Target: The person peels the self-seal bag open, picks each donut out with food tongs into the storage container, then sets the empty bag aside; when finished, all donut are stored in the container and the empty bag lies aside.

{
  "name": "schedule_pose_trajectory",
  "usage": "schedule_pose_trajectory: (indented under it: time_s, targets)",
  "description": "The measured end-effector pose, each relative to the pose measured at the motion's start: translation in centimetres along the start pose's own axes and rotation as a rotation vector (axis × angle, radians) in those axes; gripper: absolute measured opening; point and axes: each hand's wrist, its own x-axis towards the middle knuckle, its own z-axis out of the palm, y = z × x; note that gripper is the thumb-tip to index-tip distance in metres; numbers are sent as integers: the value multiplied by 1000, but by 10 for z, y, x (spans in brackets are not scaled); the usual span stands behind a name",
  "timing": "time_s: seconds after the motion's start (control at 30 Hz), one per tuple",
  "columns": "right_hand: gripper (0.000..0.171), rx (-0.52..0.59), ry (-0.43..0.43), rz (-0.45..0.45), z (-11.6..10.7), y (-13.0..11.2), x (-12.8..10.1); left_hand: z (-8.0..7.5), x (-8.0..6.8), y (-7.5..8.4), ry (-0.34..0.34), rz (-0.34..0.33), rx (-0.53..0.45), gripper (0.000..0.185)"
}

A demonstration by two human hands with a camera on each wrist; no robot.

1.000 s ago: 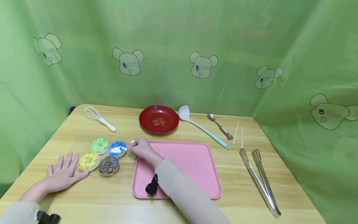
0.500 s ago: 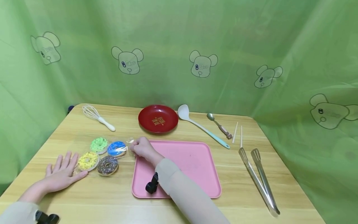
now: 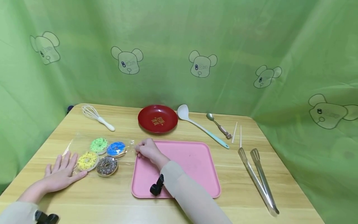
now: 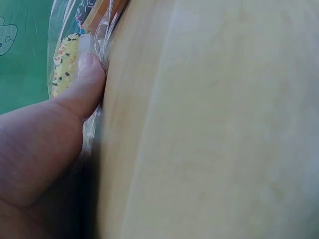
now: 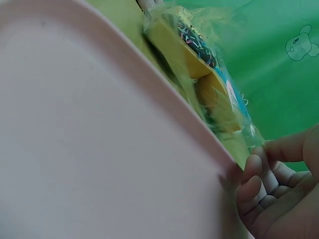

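Lay at left centre of the head view: clear bag of four doughnuts (image 3: 102, 154), likely light, crinkly, slippery; best taken by its edges. Left hand (image 3: 60, 174) rested flat and relaxed, thumb on the wrap. Right hand (image 3: 148, 150) pinched the bag's right end beside pink tray (image 3: 193, 174). Wooden worktop (image 3: 251, 196), green curtain (image 3: 229, 37) behind.
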Motion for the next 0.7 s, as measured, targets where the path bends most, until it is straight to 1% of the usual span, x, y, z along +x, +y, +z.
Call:
schedule_pose_trajectory:
  time_s: [0.2,0.3,0.5,0.7]
  targets:
    - [10,59,-3,-10,-2,4,-2,2,2,-1,-4,2,9,93]
    - [8,90,10,-11,-2,7,-2,2,3,-1,-7,0,7,93]
    - [9,168,25,7,1,10,-4,1,1,-3,-8,-6,5,93]
    - [7,214,44,15,3,12,-5,-1,0,-1,-11,-8,10,93]
